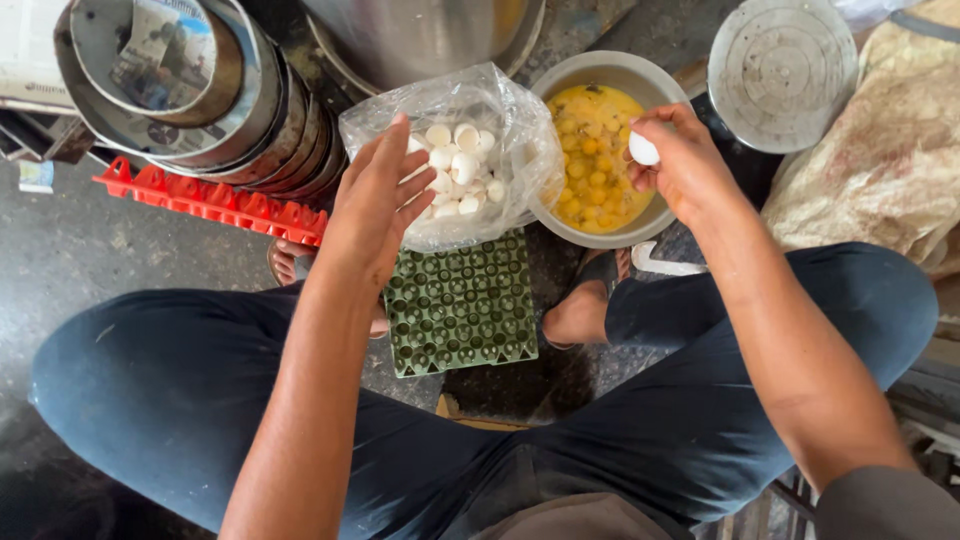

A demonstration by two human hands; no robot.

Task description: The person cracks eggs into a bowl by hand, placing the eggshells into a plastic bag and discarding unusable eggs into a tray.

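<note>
One smooth white egg [643, 149] sits pinched in the right hand [680, 165] over a round metal bowl [600, 75] of glossy yolks. Spread open, the left hand [375, 205] reaches into a crinkled clear plastic bag [500, 110] of eggshells above a dimpled green tray [462, 305].

The right hand [680, 165] pinches a white egg [643, 150] in its grip over a metal bowl [640, 75] of yellow yolks [597, 160]. The left hand [375, 205] reaches into a clear plastic bag [520, 130] of eggshells [455, 165], with a green egg tray [462, 305] just below it.
</note>
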